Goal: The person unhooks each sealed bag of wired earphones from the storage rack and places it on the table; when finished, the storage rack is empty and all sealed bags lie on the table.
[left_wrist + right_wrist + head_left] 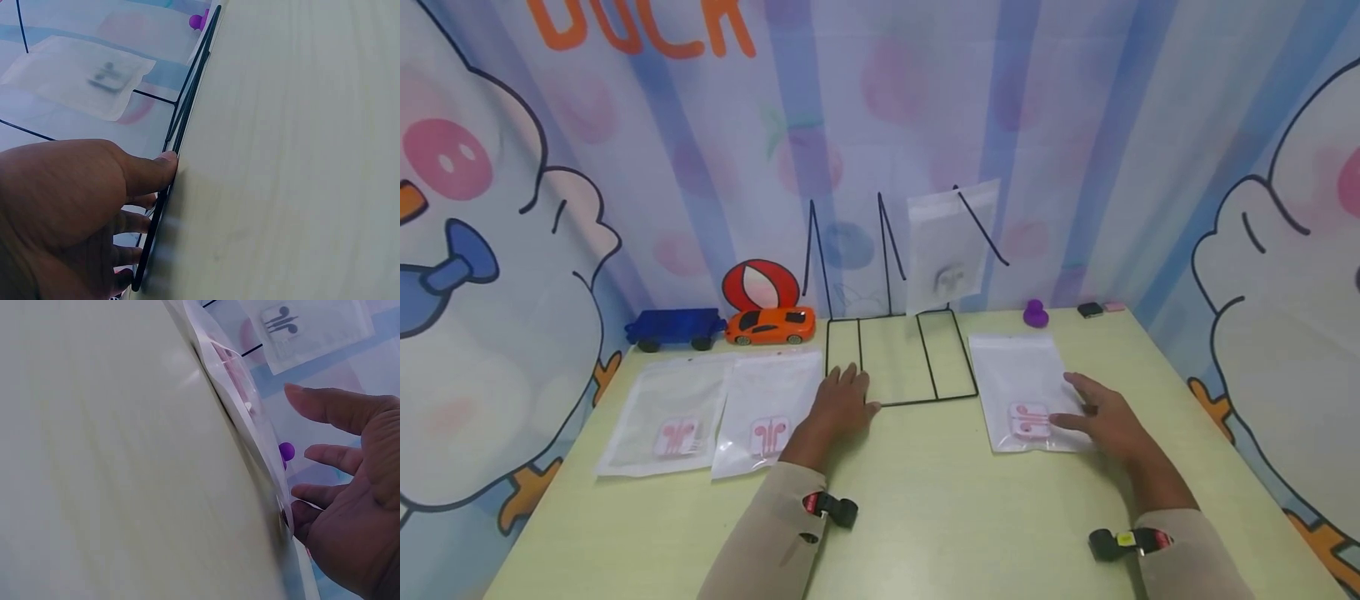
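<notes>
My left hand (841,404) rests at the front left corner of a black wire display rack (925,402), its thumb touching the wire in the left wrist view. From the rack's right prong hangs a white zip bag (951,250) with earphones faintly visible inside. Over the right edge of another white bag (1011,367), holding pink earphones (1028,420), my right hand (1108,423) spreads its fingers, thumb apart from the others. To the left of my left hand lie two more earphone bags, the nearer one (772,379) beside the farther one (681,387).
Along the back edge stand a blue toy trailer (676,327), an orange toy car (771,326), a purple knob-like piece (1035,313) and a small black item (1090,310) beside a pink one (1115,307). A printed curtain (865,108) hangs behind the table (940,517).
</notes>
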### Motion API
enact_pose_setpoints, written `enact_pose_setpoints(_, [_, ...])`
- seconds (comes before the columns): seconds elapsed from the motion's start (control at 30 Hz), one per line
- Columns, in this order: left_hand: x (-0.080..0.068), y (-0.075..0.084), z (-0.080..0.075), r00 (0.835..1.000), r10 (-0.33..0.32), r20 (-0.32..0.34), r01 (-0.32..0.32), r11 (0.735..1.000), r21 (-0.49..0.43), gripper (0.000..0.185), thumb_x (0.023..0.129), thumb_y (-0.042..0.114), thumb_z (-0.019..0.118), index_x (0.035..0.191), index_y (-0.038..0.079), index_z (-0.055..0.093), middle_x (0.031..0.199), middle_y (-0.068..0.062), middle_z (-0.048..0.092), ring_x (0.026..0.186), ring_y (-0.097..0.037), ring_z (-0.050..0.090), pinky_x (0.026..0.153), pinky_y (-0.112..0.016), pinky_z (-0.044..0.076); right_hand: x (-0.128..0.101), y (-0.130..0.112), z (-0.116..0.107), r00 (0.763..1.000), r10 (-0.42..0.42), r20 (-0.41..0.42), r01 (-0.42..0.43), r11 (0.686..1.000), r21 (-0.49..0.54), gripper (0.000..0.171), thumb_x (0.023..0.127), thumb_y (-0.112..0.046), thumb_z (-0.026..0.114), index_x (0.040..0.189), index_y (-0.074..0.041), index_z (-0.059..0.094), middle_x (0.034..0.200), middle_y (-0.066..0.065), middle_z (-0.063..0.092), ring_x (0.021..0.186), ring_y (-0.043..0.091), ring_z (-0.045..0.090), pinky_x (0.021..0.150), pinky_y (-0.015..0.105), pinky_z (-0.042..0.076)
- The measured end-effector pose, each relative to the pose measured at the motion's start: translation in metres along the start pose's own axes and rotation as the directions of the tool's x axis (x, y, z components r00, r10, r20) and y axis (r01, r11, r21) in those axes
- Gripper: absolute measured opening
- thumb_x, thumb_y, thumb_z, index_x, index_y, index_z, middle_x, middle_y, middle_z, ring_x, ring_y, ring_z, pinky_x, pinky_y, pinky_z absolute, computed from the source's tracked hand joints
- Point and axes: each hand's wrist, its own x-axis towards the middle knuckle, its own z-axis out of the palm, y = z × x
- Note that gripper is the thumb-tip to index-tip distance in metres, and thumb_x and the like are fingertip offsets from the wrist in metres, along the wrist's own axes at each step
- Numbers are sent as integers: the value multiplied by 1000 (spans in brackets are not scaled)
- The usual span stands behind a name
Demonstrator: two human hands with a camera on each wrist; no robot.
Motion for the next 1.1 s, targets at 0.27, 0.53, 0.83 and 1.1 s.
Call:
enact_pose_setpoints(0.27, [-6, 3, -3, 1000, 8, -15, -7, 999, 53, 68, 113, 37, 58, 168, 3, 38, 181, -21, 26, 169, -47, 21, 139, -59, 20, 10, -8, -3, 1000, -1, -2, 2, 999, 48, 99, 96, -41, 83, 174, -15, 28, 182, 25, 15, 159, 65, 25, 126, 79, 27])
enact_pose_setpoints(0.53, [-7, 3, -3, 999, 19, -29, -18, 999, 51, 67, 113, 34, 59, 167, 1, 39, 179, -23, 29, 168, -48, 22, 139, -59, 21, 25, -27, -9, 992, -126, -33, 128, 989, 71, 91, 98, -35, 83, 171, -12, 35, 181, 24, 24, 160, 60, 31, 127, 73, 33])
enact_pose_setpoints(0.83, [-5, 1, 3, 999, 20, -31, -18, 998, 58, 68, 113, 36, 58, 167, 1, 38, 180, -22, 28, 168, -47, 22, 139, -58, 21, 47, -60, -10, 981, -191, -20, 192, 977, 95, 84, 99, -25, 81, 170, -9, 38, 180, 20, 30, 165, 50, 28, 129, 67, 35])
enact_pose_setpoints(1.1, [-3, 1, 1, 999, 8, -36, -7, 999, 43, 67, 113, 35, 59, 167, 2, 39, 180, -23, 28, 168, -48, 22, 139, -59, 21, 70, -85, -14, 973, -230, -5, 228, 960, 161, 81, 99, -25, 81, 168, -10, 42, 180, 20, 30, 166, 47, 28, 129, 70, 34])
